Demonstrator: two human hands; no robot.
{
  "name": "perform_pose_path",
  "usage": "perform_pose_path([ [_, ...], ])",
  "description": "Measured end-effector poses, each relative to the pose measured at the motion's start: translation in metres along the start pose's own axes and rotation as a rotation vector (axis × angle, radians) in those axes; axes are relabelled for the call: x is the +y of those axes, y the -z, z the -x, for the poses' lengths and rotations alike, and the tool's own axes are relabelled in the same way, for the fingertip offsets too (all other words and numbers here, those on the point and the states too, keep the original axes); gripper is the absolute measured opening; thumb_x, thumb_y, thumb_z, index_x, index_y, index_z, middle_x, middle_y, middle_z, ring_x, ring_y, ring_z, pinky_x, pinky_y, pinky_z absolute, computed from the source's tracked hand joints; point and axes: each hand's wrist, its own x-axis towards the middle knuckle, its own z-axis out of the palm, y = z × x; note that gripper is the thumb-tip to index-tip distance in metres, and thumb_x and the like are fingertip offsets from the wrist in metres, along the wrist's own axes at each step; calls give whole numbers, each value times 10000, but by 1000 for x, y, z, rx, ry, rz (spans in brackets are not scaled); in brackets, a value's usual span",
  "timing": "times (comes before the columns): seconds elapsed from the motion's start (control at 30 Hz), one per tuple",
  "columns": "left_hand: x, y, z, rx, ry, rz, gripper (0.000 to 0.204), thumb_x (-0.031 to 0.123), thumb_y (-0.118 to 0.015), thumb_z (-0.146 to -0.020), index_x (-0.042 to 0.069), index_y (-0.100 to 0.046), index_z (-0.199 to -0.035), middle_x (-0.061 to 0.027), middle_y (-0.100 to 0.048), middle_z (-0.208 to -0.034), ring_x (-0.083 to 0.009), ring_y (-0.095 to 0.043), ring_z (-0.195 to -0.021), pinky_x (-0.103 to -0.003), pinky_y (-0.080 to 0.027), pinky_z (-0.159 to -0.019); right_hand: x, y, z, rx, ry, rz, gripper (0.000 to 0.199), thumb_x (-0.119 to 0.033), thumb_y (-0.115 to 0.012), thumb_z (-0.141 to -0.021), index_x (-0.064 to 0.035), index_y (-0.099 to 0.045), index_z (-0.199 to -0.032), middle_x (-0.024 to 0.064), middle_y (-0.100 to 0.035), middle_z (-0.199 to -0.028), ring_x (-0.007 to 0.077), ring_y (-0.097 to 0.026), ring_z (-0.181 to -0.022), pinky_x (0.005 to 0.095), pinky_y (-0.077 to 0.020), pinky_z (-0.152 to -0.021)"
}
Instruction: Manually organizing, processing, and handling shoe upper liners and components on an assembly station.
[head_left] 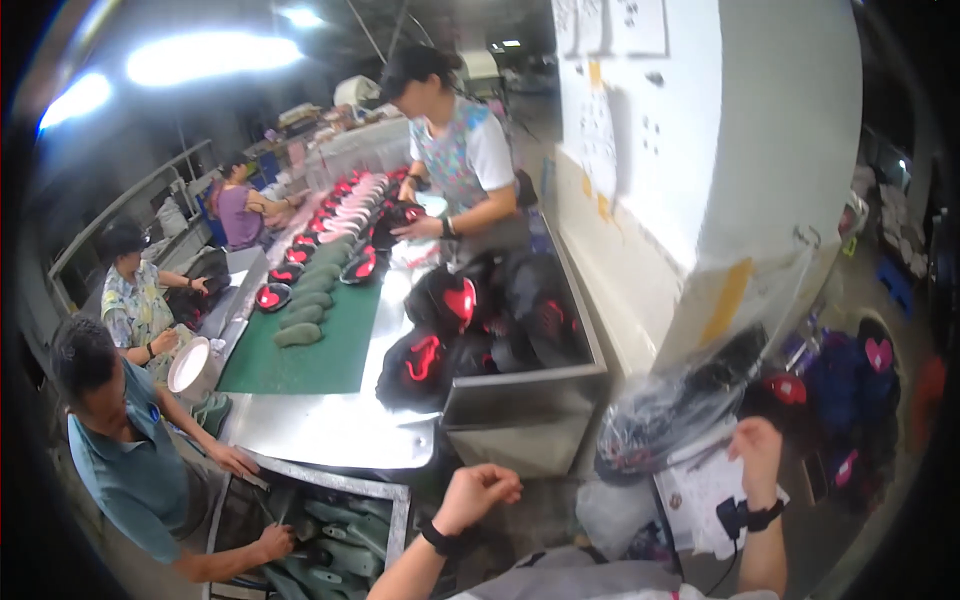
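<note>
My left hand is raised at the lower middle, its fingers curled in with nothing visible in them. It is nearest to a metal bin heaped with black pieces bearing red shapes. At the lower right my right hand is lifted with bent fingers and nothing showing in it. Below and beside it are printed paper sheets. A clear plastic bag with dark contents lies to its left. Both wrists wear black bands; a cable hangs from the right one.
A green belt carries rows of green foot-shaped pieces and black-and-red ones. A co-worker handles a black piece beside it. Another reaches into a metal-framed cart of green pieces. A white pillar stands right.
</note>
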Motion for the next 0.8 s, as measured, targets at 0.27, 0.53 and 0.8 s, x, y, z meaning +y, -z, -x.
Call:
perform_pose_path([
  [0.27, -14, -35, 13, -263, -109, -62, 129, 66, -535, -849, -41, -581, -905, -94, -634, -843, -129, -622, -747, -228, -506, -672, 17, -84, 45, -582, -282, 95, 141, -43, -610, -768, -2, -598, -902, 25, -576, -662, 75, -533, -528, 199, -445, -489],
  [0.53, -10, -55, 8, -164, -557, -605, 135, 143, -578, -747, 40, -628, -819, -109, -620, -789, -281, -596, -704, -339, -478, -637, 13, -163, 79, -856, 344, 523, 203, -127, -677, -724, 3, -590, -854, 65, -575, -733, 137, -578, -599, 267, -456, -523],
  [0.8, -17, -48, 18, -129, -555, -627, 131, 140, -585, -735, 44, -621, -817, -108, -615, -786, -284, -593, -715, -347, -477, -637, 3, -168, 87, -697, 184, 322, 248, 20, -552, -668, 7, -585, -914, 141, -580, -794, 249, -590, -670, 297, -468, -589],
])
